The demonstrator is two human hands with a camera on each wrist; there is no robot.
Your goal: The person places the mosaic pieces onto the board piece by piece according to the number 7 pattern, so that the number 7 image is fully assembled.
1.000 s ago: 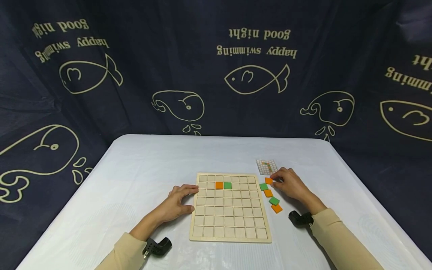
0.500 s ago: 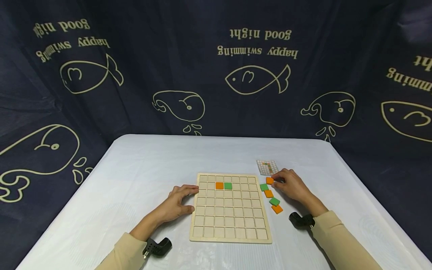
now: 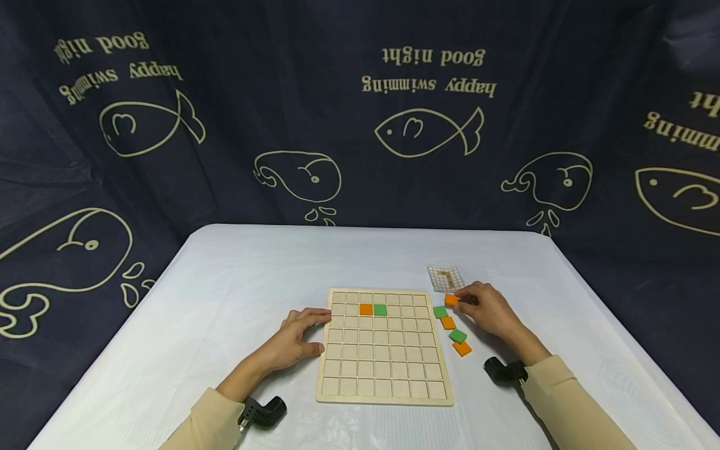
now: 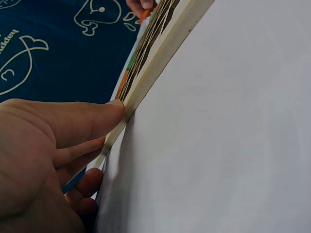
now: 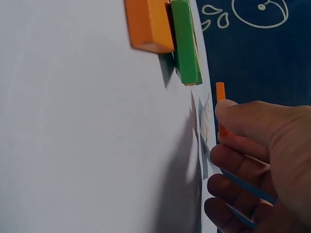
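Between thumb and index finger my right hand [image 3: 490, 312] pinches an orange square tile [image 3: 451, 300], just off the board's upper right corner. The right wrist view has this tile [image 5: 220, 90] edge-on, raised off the cloth. My left hand [image 3: 292, 340] touches the left edge of a wooden grid board [image 3: 388, 365], thumb and fingers spread along it. In the left wrist view the thumb [image 4: 92, 119] meets the board's side [image 4: 160, 60]. One orange tile [image 3: 366, 309] and one green tile [image 3: 380, 310] lie side by side in the grid's second row.
Right of the board lie a green tile [image 3: 440, 312], an orange tile [image 3: 448, 323], another green tile [image 3: 458, 336] and another orange tile [image 3: 462, 349]. A small printed grid card [image 3: 441, 284] lies behind them. A white cloth [image 3: 270, 262] covers the table; a dark curtain [image 3: 236, 94] hangs behind.
My right hand has drawn the pinched orange tile slightly to the right, away from the green tile beside it. The left hand and the board look unchanged.
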